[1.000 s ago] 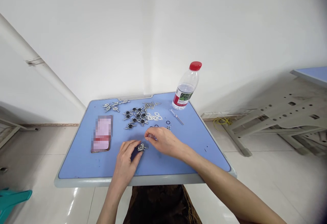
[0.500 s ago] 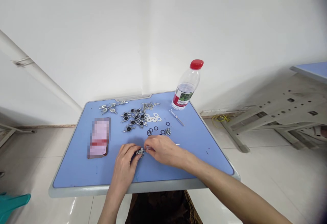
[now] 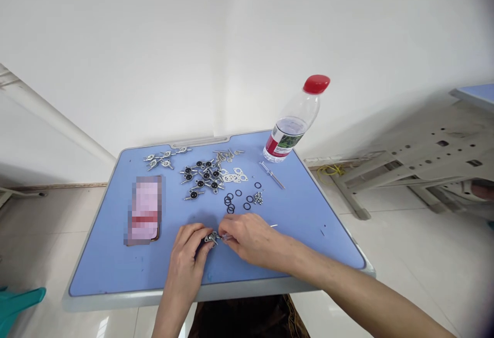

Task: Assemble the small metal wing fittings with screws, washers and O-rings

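My left hand (image 3: 190, 253) is closed around a small metal valve fitting (image 3: 211, 237), its flange and stem facing right between thumb and fingers. Close beside it, my right hand (image 3: 247, 237) pinches a slim screwdriver-like tool (image 3: 227, 236) with a clear part, pointed at the fitting. Whether its tip touches the fitting is too small to tell. Behind the right hand a thin pale rod (image 3: 274, 226) shows; I cannot tell if it belongs to that tool. Just beyond the hands lie several black O-rings (image 3: 230, 208) and a cluster of tiny metal balls (image 3: 258, 198).
Several fittings with black discs (image 3: 206, 175) lie mid-table, near flat white gaskets (image 3: 234, 175) and metal levers (image 3: 227, 156). More fittings (image 3: 165, 163) sit at the back left. A blurred phone-like object (image 3: 143, 212), a water bottle (image 3: 287, 132) and another slim tool (image 3: 272, 175) share the blue table (image 3: 116, 271).
The camera view has shifted slightly, so the table looks a little nearer. Both hands keep their hold on the fitting and the tool, close together as before.
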Action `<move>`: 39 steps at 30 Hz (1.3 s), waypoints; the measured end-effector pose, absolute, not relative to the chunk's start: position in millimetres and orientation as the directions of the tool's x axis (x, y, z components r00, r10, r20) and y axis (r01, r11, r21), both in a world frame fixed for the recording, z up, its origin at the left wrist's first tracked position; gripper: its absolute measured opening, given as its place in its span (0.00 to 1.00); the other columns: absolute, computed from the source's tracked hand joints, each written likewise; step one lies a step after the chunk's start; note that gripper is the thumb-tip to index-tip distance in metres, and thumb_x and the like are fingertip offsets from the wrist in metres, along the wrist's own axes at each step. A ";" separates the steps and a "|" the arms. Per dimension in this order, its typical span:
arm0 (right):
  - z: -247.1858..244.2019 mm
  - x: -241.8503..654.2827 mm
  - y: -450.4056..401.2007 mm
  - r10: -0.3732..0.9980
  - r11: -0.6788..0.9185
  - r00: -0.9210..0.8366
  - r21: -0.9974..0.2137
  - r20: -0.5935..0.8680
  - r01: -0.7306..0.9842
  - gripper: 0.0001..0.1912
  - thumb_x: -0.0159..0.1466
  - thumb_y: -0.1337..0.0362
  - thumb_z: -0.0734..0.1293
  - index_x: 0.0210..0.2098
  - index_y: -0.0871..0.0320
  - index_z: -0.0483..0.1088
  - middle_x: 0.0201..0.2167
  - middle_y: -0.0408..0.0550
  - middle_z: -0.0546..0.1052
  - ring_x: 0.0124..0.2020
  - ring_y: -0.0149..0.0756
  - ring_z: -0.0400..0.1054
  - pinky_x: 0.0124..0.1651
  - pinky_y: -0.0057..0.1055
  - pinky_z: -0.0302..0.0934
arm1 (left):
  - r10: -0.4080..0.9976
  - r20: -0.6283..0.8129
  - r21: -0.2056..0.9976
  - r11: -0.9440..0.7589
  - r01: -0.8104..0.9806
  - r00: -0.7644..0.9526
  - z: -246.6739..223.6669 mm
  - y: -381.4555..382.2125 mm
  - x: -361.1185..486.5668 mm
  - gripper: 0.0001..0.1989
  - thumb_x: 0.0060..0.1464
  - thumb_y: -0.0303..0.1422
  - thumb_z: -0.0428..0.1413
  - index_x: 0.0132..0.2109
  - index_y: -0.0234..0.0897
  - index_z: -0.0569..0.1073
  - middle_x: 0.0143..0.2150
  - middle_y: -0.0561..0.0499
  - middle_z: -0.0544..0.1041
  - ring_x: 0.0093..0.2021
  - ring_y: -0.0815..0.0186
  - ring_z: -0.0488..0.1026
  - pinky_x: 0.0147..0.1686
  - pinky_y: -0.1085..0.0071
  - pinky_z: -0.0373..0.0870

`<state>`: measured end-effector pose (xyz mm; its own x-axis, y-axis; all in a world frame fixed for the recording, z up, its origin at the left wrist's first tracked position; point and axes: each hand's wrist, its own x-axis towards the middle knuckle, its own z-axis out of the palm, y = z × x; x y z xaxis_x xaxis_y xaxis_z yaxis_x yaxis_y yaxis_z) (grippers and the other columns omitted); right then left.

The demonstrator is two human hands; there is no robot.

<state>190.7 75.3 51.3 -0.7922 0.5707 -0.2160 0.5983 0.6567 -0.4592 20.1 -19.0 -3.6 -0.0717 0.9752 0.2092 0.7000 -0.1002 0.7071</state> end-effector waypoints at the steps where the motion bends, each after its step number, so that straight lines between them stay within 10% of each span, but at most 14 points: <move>1: 52.1 192.1 76.2 0.574 0.651 -0.792 -0.471 -0.209 0.596 0.08 0.63 0.71 0.61 0.37 0.59 0.72 0.35 0.48 0.77 0.31 0.36 0.70 0.30 0.29 0.50 | 0.977 0.200 0.709 -0.096 0.698 -0.069 -2.7 -18.9 19.8 0.09 0.60 0.31 0.53 0.45 0.42 0.75 0.46 0.47 0.75 0.47 0.60 0.71 0.47 0.63 0.71; 13: 85.5 237.4 112.5 0.842 0.452 -0.534 -0.642 0.077 0.619 0.09 0.66 0.66 0.61 0.34 0.57 0.72 0.28 0.44 0.76 0.25 0.30 0.66 0.31 0.27 0.56 | 0.986 0.162 0.733 -0.096 0.673 -0.035 4.5 -19.0 17.5 0.09 0.60 0.30 0.52 0.45 0.42 0.75 0.44 0.49 0.76 0.46 0.62 0.72 0.46 0.66 0.70; 25: 77.5 229.8 111.4 0.810 0.462 -0.587 -0.644 0.025 0.610 0.08 0.65 0.66 0.62 0.35 0.58 0.74 0.28 0.44 0.76 0.26 0.29 0.65 0.31 0.27 0.55 | 0.983 0.185 0.726 -0.128 0.676 -0.012 5.4 -21.8 16.9 0.11 0.61 0.28 0.52 0.48 0.43 0.75 0.45 0.50 0.75 0.46 0.64 0.71 0.46 0.68 0.69; 39: 93.9 254.7 114.1 0.952 0.277 -0.237 -0.877 0.194 0.392 0.27 0.70 0.48 0.52 0.28 0.57 0.70 0.18 0.41 0.61 0.22 0.29 0.57 0.25 0.27 0.52 | 0.985 0.168 0.711 -0.098 0.697 -0.032 -2.6 -24.6 14.5 0.10 0.60 0.33 0.53 0.48 0.46 0.75 0.46 0.50 0.75 0.47 0.62 0.72 0.46 0.66 0.70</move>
<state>254.7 114.1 93.9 -0.2371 0.9518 0.1945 0.3920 0.2769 -0.8773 14.5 -24.6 -2.6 -0.0322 0.9853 0.1679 0.6968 -0.0983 0.7105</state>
